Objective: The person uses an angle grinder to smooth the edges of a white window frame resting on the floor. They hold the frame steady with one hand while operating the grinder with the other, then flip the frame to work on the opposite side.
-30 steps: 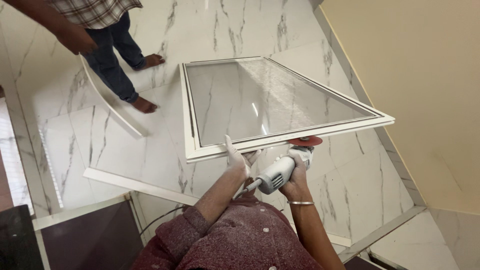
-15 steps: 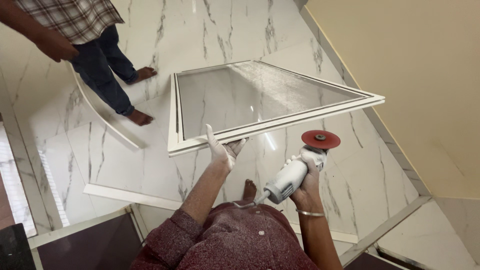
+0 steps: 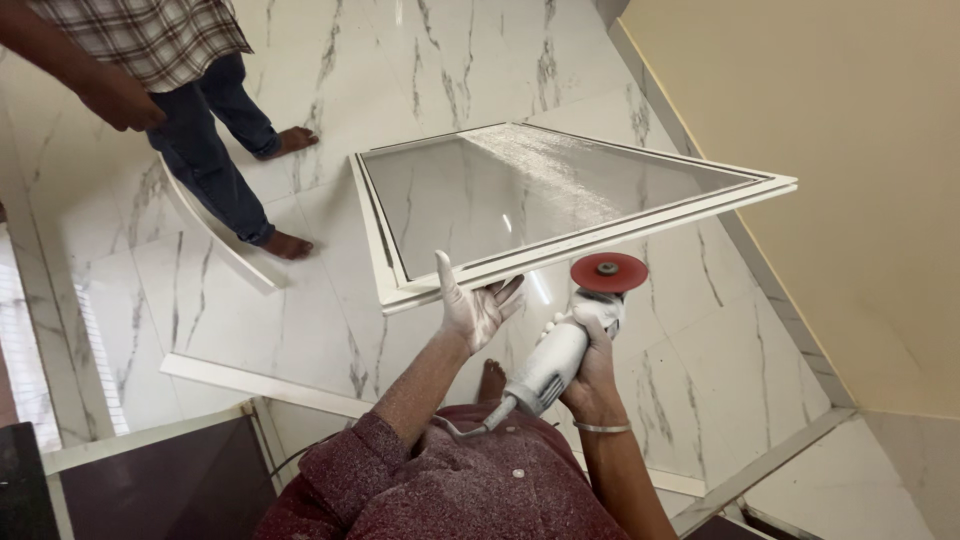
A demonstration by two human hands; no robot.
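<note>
Two hands share the work at frame centre. Left hand (image 3: 476, 305), fingers spread apart, props the near rail of the white glazed window frame (image 3: 560, 195), held tilted above the marble floor (image 3: 300, 330). Right hand (image 3: 592, 372) is wrapped tight around the angle grinder (image 3: 560, 350), its red disc (image 3: 608, 272) just below that rail. Glass looks fragile and heavy; support it by the stiff rails.
</note>
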